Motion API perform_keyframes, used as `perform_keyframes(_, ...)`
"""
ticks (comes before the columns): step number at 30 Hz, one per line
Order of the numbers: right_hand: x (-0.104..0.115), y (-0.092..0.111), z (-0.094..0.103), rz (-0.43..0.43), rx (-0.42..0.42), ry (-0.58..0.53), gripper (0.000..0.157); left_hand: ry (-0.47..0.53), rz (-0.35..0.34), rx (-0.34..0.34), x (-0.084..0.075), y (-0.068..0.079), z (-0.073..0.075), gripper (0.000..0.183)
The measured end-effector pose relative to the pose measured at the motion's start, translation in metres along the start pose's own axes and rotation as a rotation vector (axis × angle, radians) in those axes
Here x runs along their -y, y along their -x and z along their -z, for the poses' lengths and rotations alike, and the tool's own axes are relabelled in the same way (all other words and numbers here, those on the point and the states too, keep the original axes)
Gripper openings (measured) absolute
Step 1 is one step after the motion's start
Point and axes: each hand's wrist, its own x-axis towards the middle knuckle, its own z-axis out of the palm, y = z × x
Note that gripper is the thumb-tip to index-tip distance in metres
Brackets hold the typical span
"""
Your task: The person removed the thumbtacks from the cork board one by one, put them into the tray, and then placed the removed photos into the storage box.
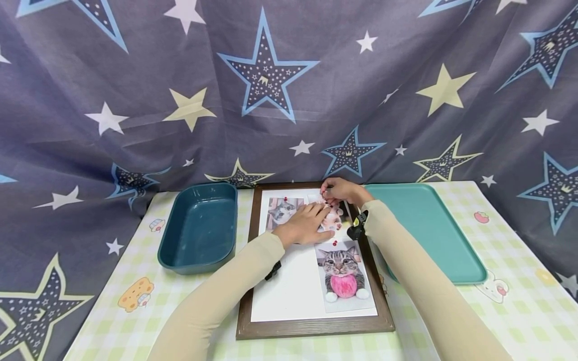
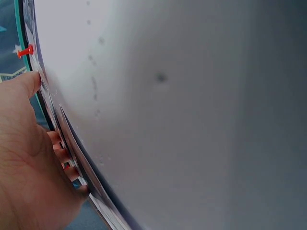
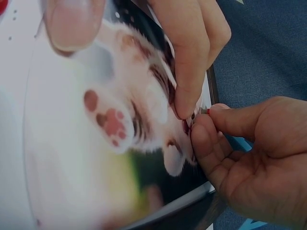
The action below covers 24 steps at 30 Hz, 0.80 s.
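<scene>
A brown-framed white board (image 1: 280,301) lies on the table, bearing cat photos. My left hand (image 1: 303,225) rests on the upper right kitten photo (image 3: 115,129), its fingers extended and touching the print. At that photo's top edge, my right hand (image 1: 341,191) pinches a red push pin (image 3: 206,111) between thumb and finger; the pin's tip is too small to make out. Below is a tabby photo (image 1: 344,271) with a red push pin (image 1: 335,243) at its top. Partly behind the left hand, a grey-and-white cat photo (image 1: 279,213) has its own red pin (image 1: 286,199).
Left of the board stands a deep dark-teal bin (image 1: 198,260). A flat green tray (image 1: 433,230) lies on the right, partly behind the right forearm. The checked tablecloth (image 1: 104,326) covers the table, and a star-patterned curtain (image 1: 271,145) hangs behind.
</scene>
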Motion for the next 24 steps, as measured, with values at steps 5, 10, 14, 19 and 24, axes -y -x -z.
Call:
perform_keyframes(5,-0.0008,-0.0009,-0.0006,0.006,0.009,-0.005,0.01,-0.004,-0.01,-0.018,0.0002,0.0013,-0.0001,0.081)
perform_keyframes(10,-0.0001,-0.0004,-0.0003,-0.001,0.007,-0.003,0.012,0.002,-0.008,-0.009,0.0,0.0021,0.0007,0.081)
perform_keyframes(14,0.0003,-0.0006,0.0,-0.007,0.002,-0.001,0.014,0.003,-0.006,-0.001,-0.0001,0.0019,0.0011,0.081)
perform_keyframes(19,-0.0006,-0.0023,-0.0002,-0.003,-0.007,-0.01,0.013,0.001,-0.008,0.003,0.0002,0.001,0.0012,0.081)
perform_keyframes(24,-0.0004,-0.0029,-0.0002,0.0,-0.009,-0.007,0.012,0.006,-0.006,0.013,0.0,0.0015,0.0018,0.081)
